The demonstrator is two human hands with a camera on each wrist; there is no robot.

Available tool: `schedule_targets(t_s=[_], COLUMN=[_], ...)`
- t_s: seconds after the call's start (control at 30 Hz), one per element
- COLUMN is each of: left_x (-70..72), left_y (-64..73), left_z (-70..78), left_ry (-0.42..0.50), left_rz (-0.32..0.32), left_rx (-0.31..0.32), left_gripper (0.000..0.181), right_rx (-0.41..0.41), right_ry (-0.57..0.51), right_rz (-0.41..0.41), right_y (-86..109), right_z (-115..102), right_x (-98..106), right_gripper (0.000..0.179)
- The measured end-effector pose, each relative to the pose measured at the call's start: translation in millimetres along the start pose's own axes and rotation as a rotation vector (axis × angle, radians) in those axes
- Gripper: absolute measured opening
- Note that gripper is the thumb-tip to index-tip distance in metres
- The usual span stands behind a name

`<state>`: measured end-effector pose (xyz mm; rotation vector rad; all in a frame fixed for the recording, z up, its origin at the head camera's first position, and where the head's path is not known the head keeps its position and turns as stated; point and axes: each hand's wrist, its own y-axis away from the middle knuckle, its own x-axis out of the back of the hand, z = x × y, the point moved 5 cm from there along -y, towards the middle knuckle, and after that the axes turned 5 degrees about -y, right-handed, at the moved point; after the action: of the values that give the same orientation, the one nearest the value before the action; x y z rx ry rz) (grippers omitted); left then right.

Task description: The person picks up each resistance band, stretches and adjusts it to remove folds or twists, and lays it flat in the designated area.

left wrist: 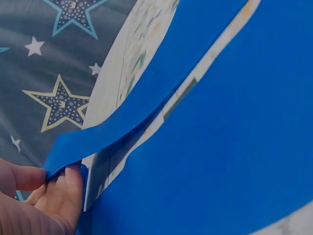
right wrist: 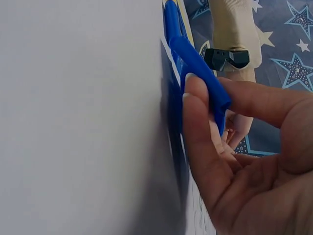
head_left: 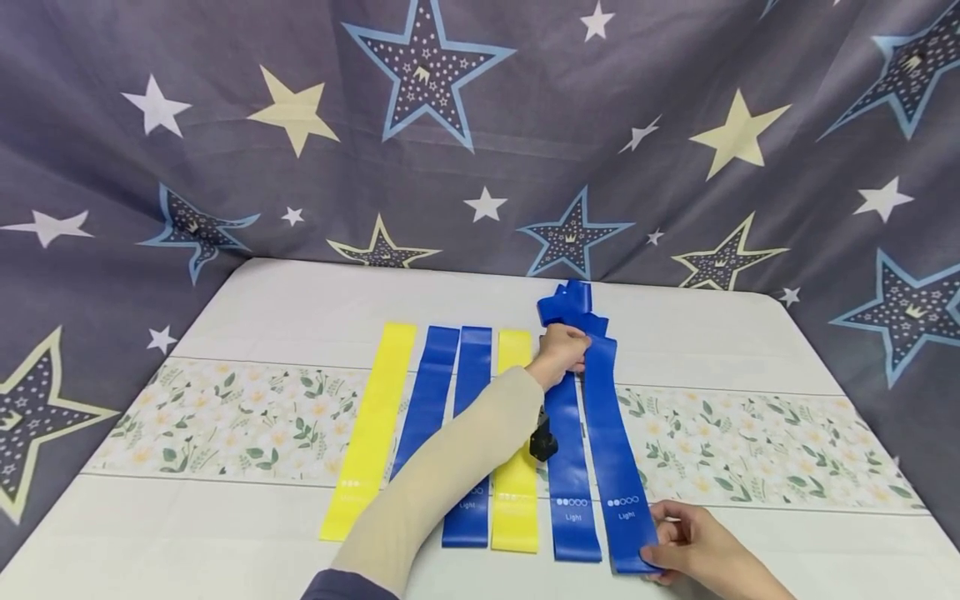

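A blue resistance band (head_left: 618, 442) marked "Light" is stretched lengthwise at the right end of a row of flat bands. My left hand (head_left: 558, 352) pinches its far end between thumb and fingers, as the left wrist view also shows with the band (left wrist: 117, 129) running away from the fingertips. At the near end, my right hand (head_left: 701, 546) pinches the band's corner; in the right wrist view the folded end (right wrist: 203, 73) sits between thumb and fingers, lifted a little off the table. Just left of it lies another blue band (head_left: 573, 475), partly covered by my left forearm.
A crumpled heap of blue bands (head_left: 570, 302) lies behind my left hand. Farther left in the row are a yellow band (head_left: 516, 525), two blue bands (head_left: 474, 358) and a second yellow band (head_left: 367, 442). A star-patterned curtain (head_left: 480, 150) hangs behind the table (head_left: 750, 342).
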<state>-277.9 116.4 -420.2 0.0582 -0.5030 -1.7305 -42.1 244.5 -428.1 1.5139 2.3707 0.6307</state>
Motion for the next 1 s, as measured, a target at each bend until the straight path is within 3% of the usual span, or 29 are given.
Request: schedule_targets(t_s=[0.5,0.73,0.93,1.0], left_x=[4.8,2.4,5.6,8.6], left_y=[-17.3,-18.2,-18.3,-19.3], left_z=[-5.6,-3.6,-1.3,-0.4], left_ry=[-0.088,-0.121,-0.046,-0.008], left_rz=[0.03,0.06,0.016,-0.001], left_rx=[0.023,-0.016,-0.042,-0.054], left_gripper=[0.018,0.017,0.019,0.02], right_rx=[0.05,0.035,-0.084,-0.074], right_ry=[0.07,0.056,0.212,0.291], right_rz=[0.026,0.019,0.109,0.143], right_y=[1.3,-0.8,1.2,1.8], right_z=[0,-1,-4,-8], right_x=[10,12,20,23], right_gripper=[0.034,0.037,0.028,0.026])
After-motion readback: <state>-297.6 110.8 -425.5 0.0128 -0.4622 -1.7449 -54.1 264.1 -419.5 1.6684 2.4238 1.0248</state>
